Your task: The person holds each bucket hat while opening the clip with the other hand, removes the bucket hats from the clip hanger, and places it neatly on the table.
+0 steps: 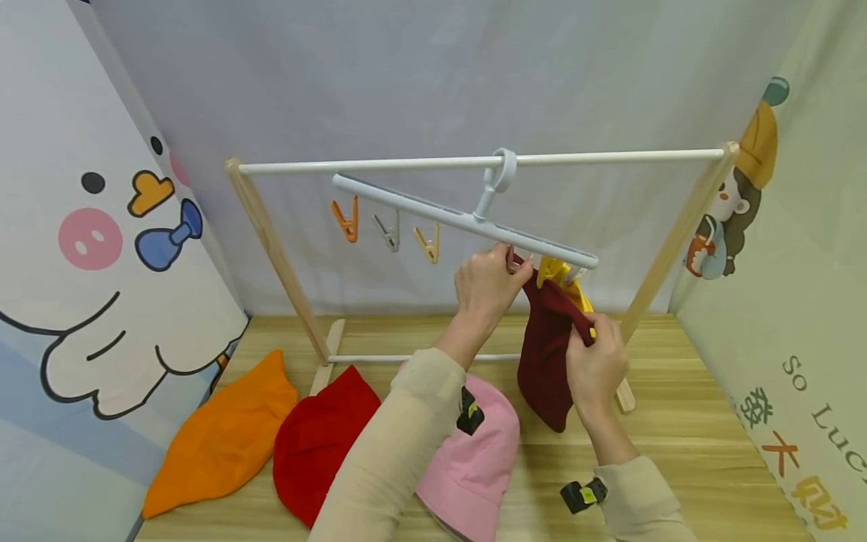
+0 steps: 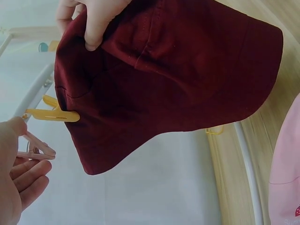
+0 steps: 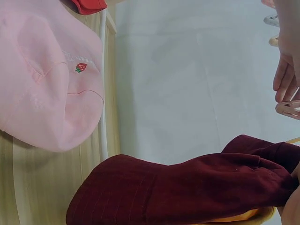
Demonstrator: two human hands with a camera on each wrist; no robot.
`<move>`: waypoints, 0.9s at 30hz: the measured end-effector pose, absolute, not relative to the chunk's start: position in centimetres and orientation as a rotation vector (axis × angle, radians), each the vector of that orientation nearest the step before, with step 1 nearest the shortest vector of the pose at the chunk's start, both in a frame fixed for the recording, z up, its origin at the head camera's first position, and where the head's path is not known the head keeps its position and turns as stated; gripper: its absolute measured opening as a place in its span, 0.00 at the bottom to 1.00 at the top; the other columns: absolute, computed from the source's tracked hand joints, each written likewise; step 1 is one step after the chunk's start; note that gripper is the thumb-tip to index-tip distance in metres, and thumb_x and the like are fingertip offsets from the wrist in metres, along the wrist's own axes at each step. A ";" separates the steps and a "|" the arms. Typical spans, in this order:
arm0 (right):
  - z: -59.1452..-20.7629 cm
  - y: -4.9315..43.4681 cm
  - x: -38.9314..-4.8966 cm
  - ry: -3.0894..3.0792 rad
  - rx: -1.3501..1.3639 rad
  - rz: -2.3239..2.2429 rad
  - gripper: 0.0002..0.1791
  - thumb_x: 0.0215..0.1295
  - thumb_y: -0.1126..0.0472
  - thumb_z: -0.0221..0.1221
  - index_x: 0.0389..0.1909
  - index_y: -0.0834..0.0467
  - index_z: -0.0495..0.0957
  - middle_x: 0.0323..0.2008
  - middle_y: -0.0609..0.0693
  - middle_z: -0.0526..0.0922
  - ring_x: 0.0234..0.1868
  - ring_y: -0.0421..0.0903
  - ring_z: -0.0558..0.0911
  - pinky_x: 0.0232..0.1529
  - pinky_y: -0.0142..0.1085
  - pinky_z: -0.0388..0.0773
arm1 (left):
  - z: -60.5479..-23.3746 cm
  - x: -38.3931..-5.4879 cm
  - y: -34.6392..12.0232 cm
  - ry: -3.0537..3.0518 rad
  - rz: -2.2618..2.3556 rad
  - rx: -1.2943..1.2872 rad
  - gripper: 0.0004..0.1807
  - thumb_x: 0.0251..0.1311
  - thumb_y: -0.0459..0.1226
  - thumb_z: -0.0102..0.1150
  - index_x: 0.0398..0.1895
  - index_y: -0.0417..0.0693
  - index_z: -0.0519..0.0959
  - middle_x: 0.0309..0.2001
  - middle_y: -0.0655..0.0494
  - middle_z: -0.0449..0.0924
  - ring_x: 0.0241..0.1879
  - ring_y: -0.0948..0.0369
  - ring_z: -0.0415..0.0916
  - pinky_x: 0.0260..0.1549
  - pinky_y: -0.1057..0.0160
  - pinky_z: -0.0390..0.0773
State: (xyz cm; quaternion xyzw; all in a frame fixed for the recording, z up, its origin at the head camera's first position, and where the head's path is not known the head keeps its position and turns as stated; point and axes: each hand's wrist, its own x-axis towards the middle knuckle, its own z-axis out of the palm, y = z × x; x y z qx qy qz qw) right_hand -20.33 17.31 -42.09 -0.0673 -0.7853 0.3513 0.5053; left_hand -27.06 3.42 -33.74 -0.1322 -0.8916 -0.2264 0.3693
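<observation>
A dark red bucket hat point(image 1: 547, 354) hangs below the right end of the pale blue hanger point(image 1: 420, 208). One yellow clothespin point(image 2: 54, 114) clamps its edge. Between thumb and fingers, my left hand point(image 1: 489, 282) pinches a pale pink clothespin point(image 2: 40, 147), a little apart from the hat's edge in the left wrist view. My right hand point(image 1: 597, 365) grips the hat fabric on the other side of the yellow clothespin. Behind the dark red hat, some yellow fabric point(image 1: 576, 292) shows, mostly hidden.
The hanger tilts down to the right on a white rail point(image 1: 379, 163) with wooden posts point(image 1: 274, 256). Orange point(image 1: 345, 220), grey point(image 1: 388, 231) and pale yellow point(image 1: 429, 243) clothespins hang at its left. Orange point(image 1: 223, 436), red point(image 1: 325, 436) and pink point(image 1: 474, 452) hats lie on the wooden table point(image 1: 711, 452).
</observation>
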 end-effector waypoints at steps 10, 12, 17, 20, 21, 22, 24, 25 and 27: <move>-41.8 17.2 -20.1 -1.887 -0.118 0.833 0.05 0.47 0.72 0.62 0.27 0.65 0.77 0.26 0.61 0.78 0.28 0.59 0.77 0.26 0.49 0.68 | -33.8 -27.1 3.4 -2.294 -0.610 -0.350 0.14 0.51 0.51 0.61 0.20 0.53 0.76 0.15 0.63 0.76 0.13 0.63 0.71 0.11 0.67 0.65; -41.8 17.3 -20.0 -1.877 -0.104 0.837 0.05 0.47 0.72 0.62 0.27 0.65 0.78 0.25 0.60 0.79 0.27 0.59 0.77 0.25 0.49 0.68 | -33.9 -27.1 3.3 -2.296 -0.616 -0.354 0.14 0.51 0.51 0.62 0.20 0.53 0.76 0.16 0.63 0.76 0.14 0.63 0.72 0.11 0.67 0.66; -41.8 17.4 -19.7 -1.902 -0.075 0.822 0.05 0.47 0.72 0.62 0.28 0.65 0.78 0.25 0.60 0.79 0.26 0.59 0.77 0.24 0.48 0.68 | -33.9 -27.0 3.2 -2.312 -0.622 -0.348 0.13 0.51 0.51 0.61 0.21 0.53 0.76 0.17 0.63 0.77 0.15 0.63 0.73 0.12 0.66 0.68; -41.7 17.5 -19.5 -1.933 -0.052 0.804 0.04 0.48 0.71 0.62 0.28 0.64 0.78 0.25 0.60 0.79 0.25 0.58 0.77 0.23 0.48 0.69 | -33.9 -26.9 3.2 -2.329 -0.624 -0.342 0.14 0.51 0.51 0.61 0.21 0.54 0.76 0.18 0.63 0.77 0.16 0.63 0.73 0.12 0.66 0.69; -41.6 17.6 -19.4 -1.941 -0.044 0.799 0.04 0.49 0.70 0.62 0.28 0.64 0.79 0.26 0.60 0.79 0.25 0.57 0.78 0.23 0.47 0.69 | -33.9 -26.9 3.1 -2.334 -0.622 -0.339 0.14 0.51 0.52 0.60 0.21 0.54 0.76 0.18 0.63 0.77 0.16 0.63 0.73 0.12 0.66 0.69; -41.6 17.6 -19.4 -1.949 -0.037 0.793 0.04 0.49 0.70 0.62 0.28 0.64 0.79 0.26 0.59 0.80 0.25 0.57 0.78 0.23 0.47 0.70 | -33.9 -26.8 3.1 -2.339 -0.621 -0.336 0.14 0.52 0.52 0.60 0.21 0.54 0.76 0.18 0.63 0.77 0.16 0.63 0.73 0.13 0.65 0.69; -41.5 17.7 -19.3 -1.962 -0.025 0.784 0.04 0.50 0.70 0.61 0.29 0.64 0.79 0.26 0.59 0.80 0.25 0.56 0.79 0.23 0.47 0.71 | -33.8 -26.8 3.0 -2.345 -0.619 -0.333 0.14 0.52 0.52 0.60 0.21 0.54 0.76 0.18 0.63 0.77 0.16 0.63 0.73 0.13 0.65 0.69; -41.5 17.7 -19.2 -1.965 -0.020 0.782 0.04 0.50 0.70 0.61 0.29 0.64 0.79 0.26 0.59 0.81 0.24 0.56 0.79 0.23 0.47 0.71 | -33.9 -26.8 3.0 -2.347 -0.614 -0.331 0.14 0.52 0.53 0.60 0.21 0.54 0.76 0.18 0.63 0.76 0.16 0.63 0.73 0.13 0.65 0.70; -41.5 17.7 -19.2 -1.963 -0.007 0.778 0.04 0.49 0.70 0.61 0.28 0.64 0.79 0.26 0.58 0.81 0.24 0.55 0.78 0.22 0.46 0.70 | -33.9 -26.7 2.9 -2.344 -0.605 -0.326 0.14 0.51 0.53 0.60 0.21 0.54 0.76 0.18 0.63 0.76 0.16 0.62 0.73 0.13 0.64 0.70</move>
